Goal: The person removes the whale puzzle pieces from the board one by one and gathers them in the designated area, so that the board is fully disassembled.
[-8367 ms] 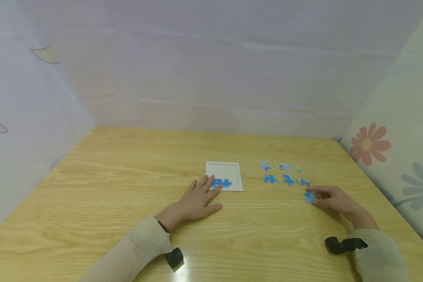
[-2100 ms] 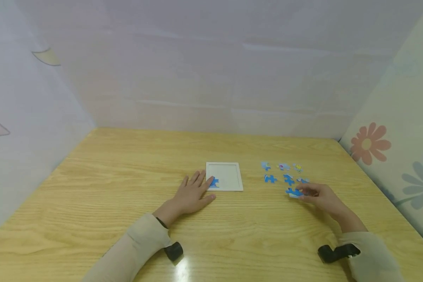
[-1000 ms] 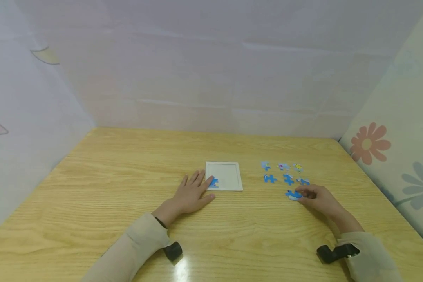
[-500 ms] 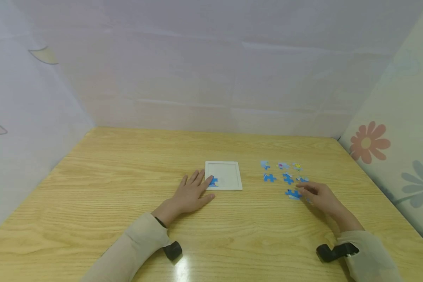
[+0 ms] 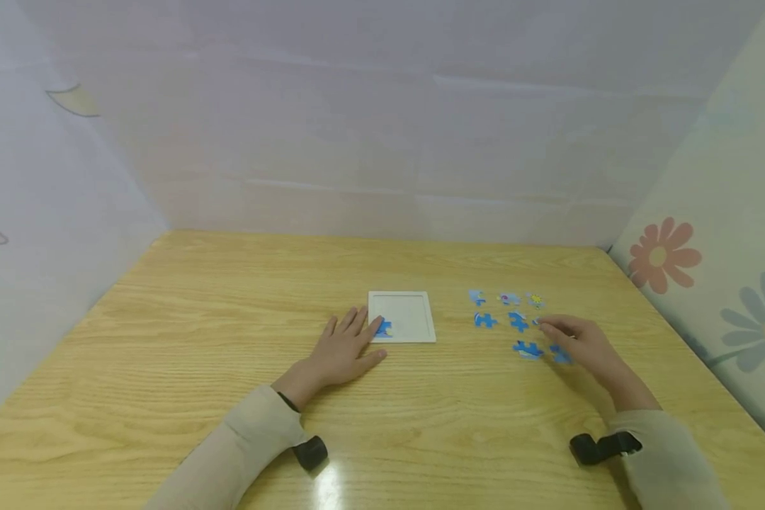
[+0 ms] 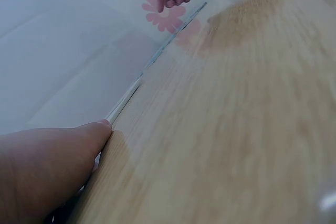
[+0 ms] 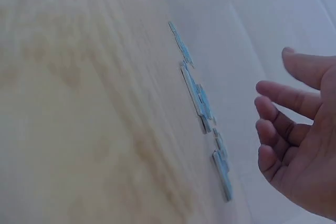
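Note:
My left hand point(image 5: 341, 354) lies flat at the left side of a white square puzzle tray point(image 5: 408, 310), its fingertips on the near left corner. Partly under the index finger, a blue jigsaw piece point(image 5: 386, 328) sits in that corner. My right hand point(image 5: 583, 347) hovers over the loose pieces at the right, fingers loosely bent. Between thumb and index finger there is a gap in the right wrist view, with nothing held. Below it lie a blue jigsaw piece with a pale edge point(image 5: 528, 350) and another blue piece point(image 5: 562, 354). The hand partly hides a third piece point(image 5: 536, 321).
Farther back lie two blue pieces, one left point(image 5: 485, 320) and one right point(image 5: 518, 322), and a row of paler pieces, including one with a yellow sun point(image 5: 535, 300). Pale printed sheets point(image 5: 389, 142) wall the wooden table point(image 5: 242, 283) at the back and sides.
One of two pieces once in the tray was taken out and carried right. The right hand set it down among the loose pieces, let go, then rose slightly away. The left hand has stayed nearly still.

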`<action>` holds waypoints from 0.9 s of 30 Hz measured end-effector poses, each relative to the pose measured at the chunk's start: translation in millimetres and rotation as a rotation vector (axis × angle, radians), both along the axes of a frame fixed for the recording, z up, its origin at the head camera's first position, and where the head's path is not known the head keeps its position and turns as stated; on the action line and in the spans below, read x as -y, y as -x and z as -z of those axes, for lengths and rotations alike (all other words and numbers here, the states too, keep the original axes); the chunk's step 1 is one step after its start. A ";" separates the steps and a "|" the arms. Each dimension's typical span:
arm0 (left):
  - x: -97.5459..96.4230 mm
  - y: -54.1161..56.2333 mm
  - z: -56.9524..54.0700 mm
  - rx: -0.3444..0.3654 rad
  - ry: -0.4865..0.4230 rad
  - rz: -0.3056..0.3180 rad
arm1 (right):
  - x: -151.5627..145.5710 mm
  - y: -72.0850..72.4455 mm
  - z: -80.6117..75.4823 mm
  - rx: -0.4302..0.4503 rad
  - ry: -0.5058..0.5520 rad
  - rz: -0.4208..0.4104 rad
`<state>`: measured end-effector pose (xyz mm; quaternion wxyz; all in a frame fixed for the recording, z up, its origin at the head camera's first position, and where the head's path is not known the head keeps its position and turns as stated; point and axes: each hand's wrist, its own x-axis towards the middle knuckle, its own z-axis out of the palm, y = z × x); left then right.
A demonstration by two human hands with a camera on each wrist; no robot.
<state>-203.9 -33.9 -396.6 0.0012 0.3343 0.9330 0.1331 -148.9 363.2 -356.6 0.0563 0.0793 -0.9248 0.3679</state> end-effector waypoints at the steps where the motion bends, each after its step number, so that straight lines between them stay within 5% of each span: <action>1: 0.1 0.2 -0.1 -0.001 -0.001 0.000 | 1.4 1.0 -1.9 -0.005 0.001 -0.009; 9: 0.4 0.0 -0.5 0.000 -0.012 0.007 | 26.8 16.5 -15.7 -0.022 0.094 -0.092; 22: 1.0 3.0 -1.9 0.033 -0.099 0.005 | 110.3 52.0 -21.0 0.020 0.167 -0.229; 27: 2.7 7.2 -1.4 0.003 -0.094 -0.022 | 143.4 49.5 -31.3 0.062 0.214 -0.255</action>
